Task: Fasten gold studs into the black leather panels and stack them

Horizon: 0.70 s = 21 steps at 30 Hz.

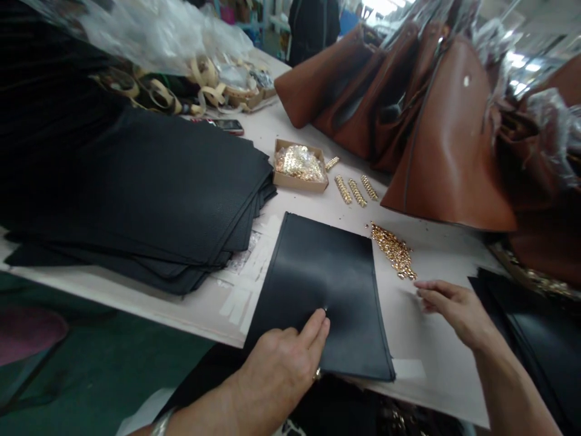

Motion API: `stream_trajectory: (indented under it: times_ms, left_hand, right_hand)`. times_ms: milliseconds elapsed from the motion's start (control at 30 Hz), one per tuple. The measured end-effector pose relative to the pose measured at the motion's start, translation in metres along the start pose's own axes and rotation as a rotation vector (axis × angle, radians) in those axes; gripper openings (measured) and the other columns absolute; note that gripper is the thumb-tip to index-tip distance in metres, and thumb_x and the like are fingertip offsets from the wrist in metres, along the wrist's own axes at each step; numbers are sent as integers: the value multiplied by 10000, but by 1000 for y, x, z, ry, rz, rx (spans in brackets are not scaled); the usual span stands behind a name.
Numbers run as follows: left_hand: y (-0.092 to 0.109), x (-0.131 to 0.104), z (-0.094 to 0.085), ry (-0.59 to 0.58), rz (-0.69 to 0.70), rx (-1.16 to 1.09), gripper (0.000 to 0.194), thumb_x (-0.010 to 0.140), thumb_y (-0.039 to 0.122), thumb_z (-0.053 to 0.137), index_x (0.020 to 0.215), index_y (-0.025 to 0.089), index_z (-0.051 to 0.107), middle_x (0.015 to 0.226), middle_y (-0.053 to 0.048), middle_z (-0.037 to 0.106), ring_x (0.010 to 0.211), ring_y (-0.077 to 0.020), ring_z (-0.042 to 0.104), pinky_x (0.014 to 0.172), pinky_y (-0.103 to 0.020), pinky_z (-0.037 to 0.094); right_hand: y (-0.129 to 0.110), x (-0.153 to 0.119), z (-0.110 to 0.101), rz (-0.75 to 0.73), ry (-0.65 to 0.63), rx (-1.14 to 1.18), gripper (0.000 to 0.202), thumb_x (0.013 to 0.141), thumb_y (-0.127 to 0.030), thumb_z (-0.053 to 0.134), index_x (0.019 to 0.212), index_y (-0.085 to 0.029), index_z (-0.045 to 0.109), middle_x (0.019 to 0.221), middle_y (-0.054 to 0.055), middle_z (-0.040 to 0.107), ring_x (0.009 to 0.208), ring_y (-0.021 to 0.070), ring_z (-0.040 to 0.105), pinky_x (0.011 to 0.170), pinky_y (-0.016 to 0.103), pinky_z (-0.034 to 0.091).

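A black leather panel (331, 260) lies in front of me at the table's near edge. My left hand (290, 357) grips it near that edge, two fingers pressed together on top beside a small dark spot (325, 310); its thumb is hidden. A bit of gold (316, 374) shows by the curled fingers. To the right, my right hand (449, 303) is closed in a pinch at the lower end of a loose pile of small gold metal pieces (393, 248). Whatever is between those fingertips is too small to make out.
A stack of black leather pieces (172, 188) fills the left, and more black pieces (531, 327) lie right. Brown leather bags (458, 133) stand behind. A cardboard box (299, 181) holds gold parts near short gold strips (357, 192). A phone (229, 126) lies farther back.
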<state>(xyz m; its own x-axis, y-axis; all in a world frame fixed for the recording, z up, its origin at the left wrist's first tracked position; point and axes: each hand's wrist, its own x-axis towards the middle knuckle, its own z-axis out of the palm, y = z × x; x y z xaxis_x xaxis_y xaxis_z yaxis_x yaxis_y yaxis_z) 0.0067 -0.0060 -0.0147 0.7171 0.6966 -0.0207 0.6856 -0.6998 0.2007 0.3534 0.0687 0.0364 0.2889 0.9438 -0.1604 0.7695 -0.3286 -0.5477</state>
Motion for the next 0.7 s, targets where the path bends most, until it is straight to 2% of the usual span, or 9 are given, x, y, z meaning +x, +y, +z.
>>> stream_trajectory:
  times_ms: [100, 200, 267, 333, 433, 533, 700]
  left_hand:
    - [1, -2, 2, 44, -1, -3, 630, 845, 179, 564, 1448, 84, 410, 1516, -135, 437, 690, -182, 657, 507, -319, 491]
    - [1, -3, 0, 80, 3, -9, 575, 868, 186, 549, 1422, 72, 442, 1497, -146, 463, 687, -177, 642, 533, -320, 488]
    - [1, -4, 0, 106, 12, -8, 557, 861, 158, 539, 1405, 69, 460, 1493, -159, 464, 686, -167, 633, 532, -313, 471]
    - [1, -5, -1, 127, 17, 2, 564, 844, 127, 528, 1401, 69, 463, 1487, -164, 470, 677, -161, 624, 506, -310, 443]
    - [0, -6, -2, 145, 26, -3, 544, 849, 127, 519, 1389, 75, 476, 1417, -136, 548, 654, -156, 608, 492, -314, 433]
    - [0, -7, -4, 189, 37, -6, 455, 887, 165, 526, 1333, 78, 536, 1316, -105, 618, 615, -148, 581, 491, -316, 449]
    - [1, -8, -2, 245, 41, -8, 415, 909, 186, 526, 1307, 75, 562, 1328, -112, 606, 614, -150, 572, 482, -314, 470]
  right_hand:
    - [-41, -29, 22, 59, -206, 363, 352, 664, -427, 766, 829, -117, 747, 712, 80, 710, 581, 181, 638, 616, 322, 553]
    - [-79, -56, 55, 46, -331, 440, 347, 657, -439, 811, 819, -139, 746, 628, 33, 680, 567, 156, 623, 601, 296, 542]
    - [-95, -68, 75, 1, -371, 454, 346, 681, -430, 802, 874, -151, 740, 651, 21, 687, 597, 147, 629, 608, 277, 532]
    - [-102, -75, 90, -41, -399, 462, 323, 724, -410, 771, 921, -158, 726, 674, 12, 688, 623, 140, 629, 619, 265, 525]
    - [-103, -77, 102, -63, -456, 386, 244, 779, -372, 711, 900, -161, 725, 690, 6, 681, 628, 134, 614, 630, 264, 515]
    - [-102, -74, 104, -85, -523, 270, 181, 810, -335, 661, 851, -173, 730, 681, -5, 666, 619, 128, 589, 622, 254, 493]
    - [-106, -68, 102, -124, -550, 101, 164, 843, -318, 614, 842, -199, 727, 691, -7, 672, 630, 133, 586, 603, 248, 461]
